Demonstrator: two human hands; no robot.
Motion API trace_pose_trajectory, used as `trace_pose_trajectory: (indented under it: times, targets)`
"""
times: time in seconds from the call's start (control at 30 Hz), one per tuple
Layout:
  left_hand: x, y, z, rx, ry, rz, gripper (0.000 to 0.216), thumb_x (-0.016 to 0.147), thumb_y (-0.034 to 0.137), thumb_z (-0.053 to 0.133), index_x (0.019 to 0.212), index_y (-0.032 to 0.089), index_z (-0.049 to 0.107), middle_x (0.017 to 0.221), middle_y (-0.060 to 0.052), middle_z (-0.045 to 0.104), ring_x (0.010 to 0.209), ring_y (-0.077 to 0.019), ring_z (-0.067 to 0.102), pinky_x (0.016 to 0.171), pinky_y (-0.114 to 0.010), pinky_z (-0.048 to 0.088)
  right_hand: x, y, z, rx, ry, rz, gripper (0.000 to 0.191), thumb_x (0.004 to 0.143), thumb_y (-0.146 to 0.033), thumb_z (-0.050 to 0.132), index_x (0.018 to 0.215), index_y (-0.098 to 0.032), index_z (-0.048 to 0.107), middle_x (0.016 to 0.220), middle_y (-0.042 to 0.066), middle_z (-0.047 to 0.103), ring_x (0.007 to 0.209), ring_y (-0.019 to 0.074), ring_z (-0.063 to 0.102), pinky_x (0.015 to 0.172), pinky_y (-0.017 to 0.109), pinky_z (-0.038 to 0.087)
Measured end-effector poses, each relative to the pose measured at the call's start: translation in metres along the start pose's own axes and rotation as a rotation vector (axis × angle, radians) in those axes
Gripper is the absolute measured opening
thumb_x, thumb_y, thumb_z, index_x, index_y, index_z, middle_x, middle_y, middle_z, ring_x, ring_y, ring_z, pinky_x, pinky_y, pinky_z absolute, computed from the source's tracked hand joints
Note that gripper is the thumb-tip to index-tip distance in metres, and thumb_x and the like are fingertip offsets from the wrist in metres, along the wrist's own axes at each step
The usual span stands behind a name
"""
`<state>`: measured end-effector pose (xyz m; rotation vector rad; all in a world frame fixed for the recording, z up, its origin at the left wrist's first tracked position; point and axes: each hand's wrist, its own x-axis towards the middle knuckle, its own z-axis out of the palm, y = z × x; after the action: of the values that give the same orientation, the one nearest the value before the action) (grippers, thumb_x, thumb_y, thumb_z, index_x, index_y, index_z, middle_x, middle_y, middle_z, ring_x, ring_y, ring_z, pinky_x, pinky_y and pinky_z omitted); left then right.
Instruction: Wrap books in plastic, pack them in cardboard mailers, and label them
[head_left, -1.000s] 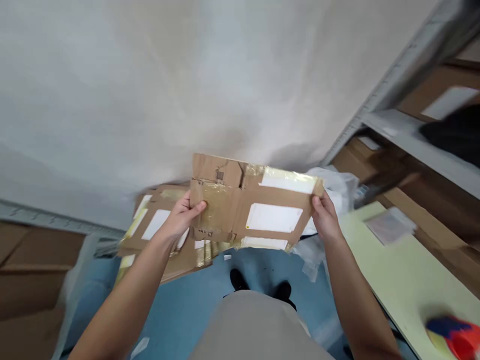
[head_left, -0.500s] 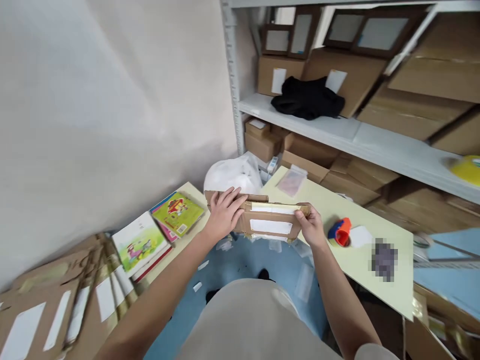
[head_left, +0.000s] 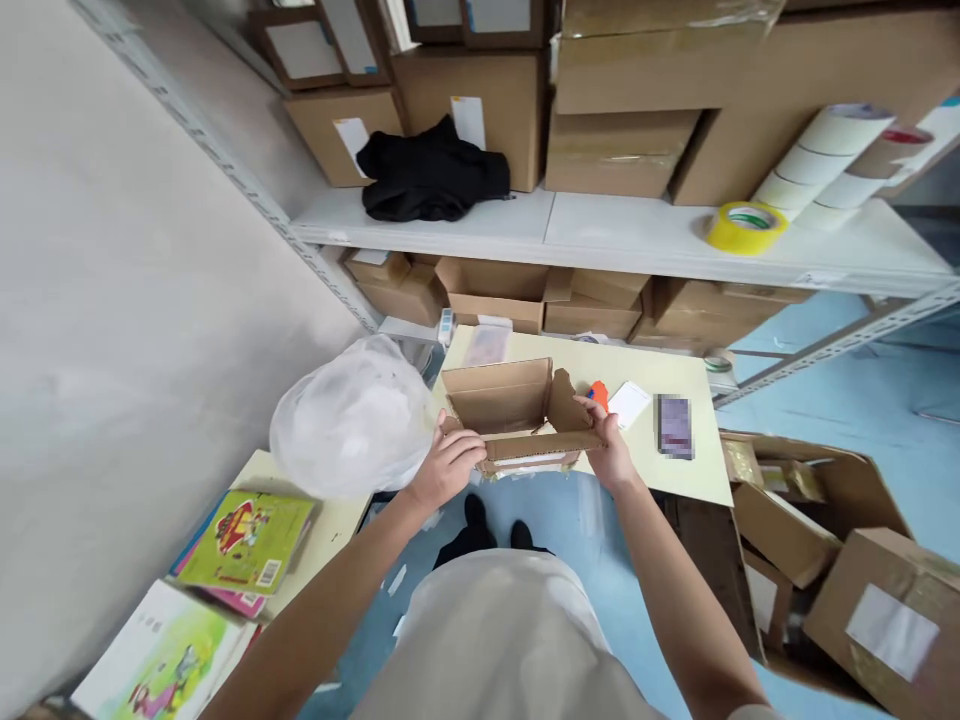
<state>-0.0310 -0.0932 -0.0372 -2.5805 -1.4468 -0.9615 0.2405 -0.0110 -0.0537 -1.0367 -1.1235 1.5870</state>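
Observation:
A small brown cardboard box [head_left: 500,397] stands spread open in front of me at the table's near edge. My left hand [head_left: 448,464] is closed round its near left corner, fingers lying over the front wall. At the right end, my right hand [head_left: 610,450] grips the near right corner, thumb and fingers on either side of the cardboard. White labels and tape show on the front wall. Inside, a pale patch shows low down; whether the box has a closed bottom I cannot tell. Behind my right fingers sits an orange and blue object [head_left: 598,393], partly hidden.
The pale table [head_left: 551,345] bears a white card [head_left: 628,403] and a blurred-out item [head_left: 675,427]. A white plastic bag [head_left: 352,415] bulges at left, above picture books [head_left: 244,540]. Yellow tape [head_left: 746,228] lies on the shelf [head_left: 600,235]. A large carton [head_left: 862,480] of boxes stands right.
The flat folded cardboard has been opened out into a box shape between my hands. My view has turned right, bringing the table and shelf in front of me.

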Motion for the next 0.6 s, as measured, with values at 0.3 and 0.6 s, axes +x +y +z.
trace_pose_trajectory:
  times: [0.3, 0.6]
  targets:
    - [0.018, -0.047, 0.024, -0.159, -0.156, 0.33, 0.024, 0.094, 0.015, 0.04, 0.094, 0.021, 0.063, 0.094, -0.004, 0.068, 0.102, -0.0155, 0.06, 0.112, -0.052, 0.031, 0.028, 0.0, -0.019, -0.058, 0.142, 0.179, 0.052, 0.056, -0.024, 0.075, 0.105, -0.029, 0.059, 0.096, 0.002, 0.067, 0.083, 0.0188, 0.061, 0.071, 0.033, 0.048]
    - [0.044, -0.109, 0.04, -0.218, -0.109, 0.441, 0.021, 0.089, 0.01, 0.047, 0.092, 0.022, 0.063, 0.097, -0.005, 0.065, 0.109, -0.0169, 0.056, 0.111, -0.051, 0.035, 0.051, 0.0, -0.006, -0.289, 0.318, 0.156, 0.024, 0.064, -0.039, 0.072, 0.066, -0.022, 0.055, 0.063, -0.001, 0.062, 0.058, 0.015, 0.051, 0.054, 0.027, 0.037]
